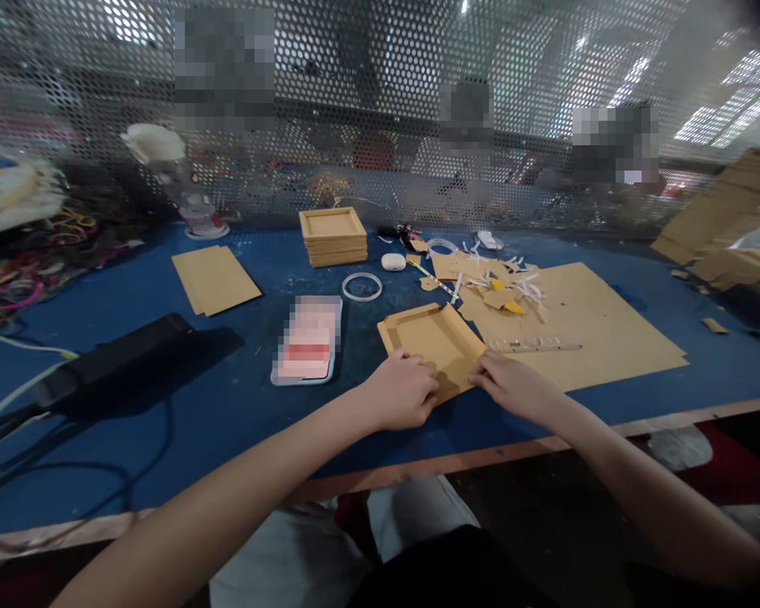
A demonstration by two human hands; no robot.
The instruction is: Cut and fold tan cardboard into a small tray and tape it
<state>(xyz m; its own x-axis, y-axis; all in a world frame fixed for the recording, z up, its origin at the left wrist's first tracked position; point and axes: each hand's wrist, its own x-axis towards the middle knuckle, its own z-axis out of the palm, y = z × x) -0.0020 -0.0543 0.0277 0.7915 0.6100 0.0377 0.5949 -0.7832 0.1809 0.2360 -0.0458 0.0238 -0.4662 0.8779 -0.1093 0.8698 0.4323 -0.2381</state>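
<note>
A shallow brown cardboard tray (431, 338) with raised edges lies tilted on the blue table in front of me. My left hand (405, 392) is closed on its near left corner, fingers curled over the edge. At the right corner, my right hand (500, 378) pinches the side between thumb and fingers. The tray's near edge is partly hidden by my hands. Just right of it, a clear ruler (535, 345) rests on large cardboard sheets (608, 338). Left of my hands lies a phone (307, 342) with its screen lit and blurred out.
Finished-looking trays form a stack (334, 241) at the back. Flat cardboard pieces (215, 279) lie to the left, near a black power adapter (114, 363) with cables. A tape ring (362, 287), white earbud case (393, 262) and paper scraps (500, 291) are nearby. Perforated metal mesh (380, 84) stands behind.
</note>
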